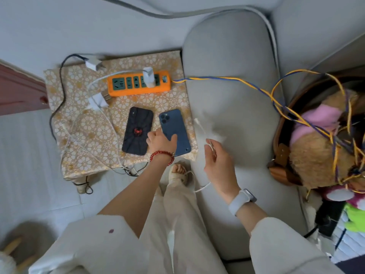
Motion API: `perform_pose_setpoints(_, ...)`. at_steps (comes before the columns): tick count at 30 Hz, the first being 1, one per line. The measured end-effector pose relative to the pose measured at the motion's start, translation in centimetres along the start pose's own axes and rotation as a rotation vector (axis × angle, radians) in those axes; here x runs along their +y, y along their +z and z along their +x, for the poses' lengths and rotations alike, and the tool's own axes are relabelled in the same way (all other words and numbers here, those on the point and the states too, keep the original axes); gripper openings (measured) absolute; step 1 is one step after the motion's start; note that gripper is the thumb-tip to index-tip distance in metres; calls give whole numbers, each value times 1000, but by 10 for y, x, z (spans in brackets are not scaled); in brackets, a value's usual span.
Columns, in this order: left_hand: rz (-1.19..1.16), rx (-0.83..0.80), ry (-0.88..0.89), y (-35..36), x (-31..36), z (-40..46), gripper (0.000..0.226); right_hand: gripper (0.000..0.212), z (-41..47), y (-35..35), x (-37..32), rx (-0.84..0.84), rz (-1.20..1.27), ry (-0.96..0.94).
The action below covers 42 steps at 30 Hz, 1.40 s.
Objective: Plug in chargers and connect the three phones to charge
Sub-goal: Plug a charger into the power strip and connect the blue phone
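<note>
Right hand (214, 155): white cable (203, 129) pinched between closed fingers, connector end raised beyond them. Left hand (161, 142): fingers spread flat on blue phone (174, 131), laid face down on worktop (83, 123). Black phone (138, 130) placed just left of those fingers. Beyond both, orange power strip (138, 85) is seen, one white charger (148, 77) plugged in.

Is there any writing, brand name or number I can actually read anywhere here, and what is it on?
None: no readable words or numbers.
Black phone: a red spider emblem only, no lettering.
Blue phone: no logo visible; the left hand rests on it.
Orange power strip: any socket markings are too small and blurred to read.
</note>
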<state>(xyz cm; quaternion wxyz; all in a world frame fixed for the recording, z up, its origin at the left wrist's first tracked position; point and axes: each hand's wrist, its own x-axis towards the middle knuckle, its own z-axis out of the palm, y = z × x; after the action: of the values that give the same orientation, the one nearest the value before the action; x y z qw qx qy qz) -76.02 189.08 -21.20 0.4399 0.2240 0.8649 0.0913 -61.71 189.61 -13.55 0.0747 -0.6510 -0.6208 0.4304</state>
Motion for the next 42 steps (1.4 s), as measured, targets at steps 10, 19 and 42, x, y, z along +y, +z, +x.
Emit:
perform_pose_setpoints(10, 163, 218, -145, 50, 38, 8, 116, 41, 24, -11, 4, 71, -242, -70)
perform_pose_setpoints(19, -63, 52, -99, 20, 28, 6, 102, 43, 17, -11, 1, -66, -227, -191)
perform_pose_setpoints(42, -1001, -221, -516, -81, 12, -28, 50, 26, -17, 22, -38, -177, -304, -236)
